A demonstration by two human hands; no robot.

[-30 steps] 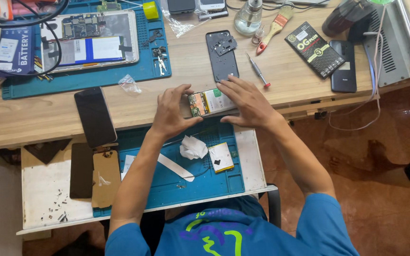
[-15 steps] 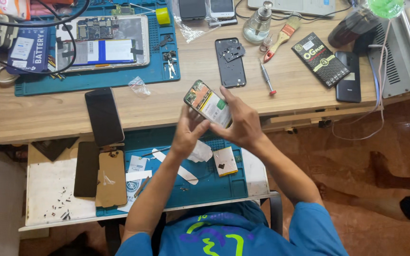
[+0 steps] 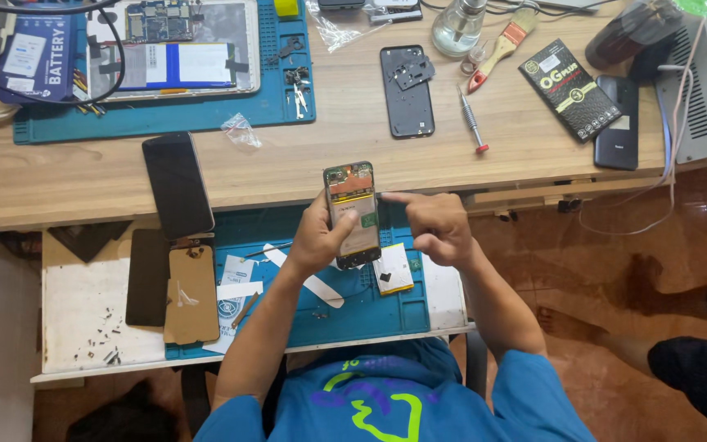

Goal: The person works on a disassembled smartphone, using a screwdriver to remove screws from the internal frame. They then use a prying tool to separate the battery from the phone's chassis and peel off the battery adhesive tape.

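Phone repair workshop: wooden worktop [image 3: 321, 164] with blue repair mats [image 3: 206, 115], a dismantled tablet [image 3: 182, 49], opened phones [image 3: 407, 90], a screwdriver [image 3: 473, 123], a brush [image 3: 502, 47], loose screws [image 3: 104, 354] and spare screens [image 3: 177, 185].

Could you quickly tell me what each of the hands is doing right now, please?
Left hand: closed around the opened phone, holding it up.
Right hand: holds nothing, fingers curled, index finger pointing at the phone's upper edge.
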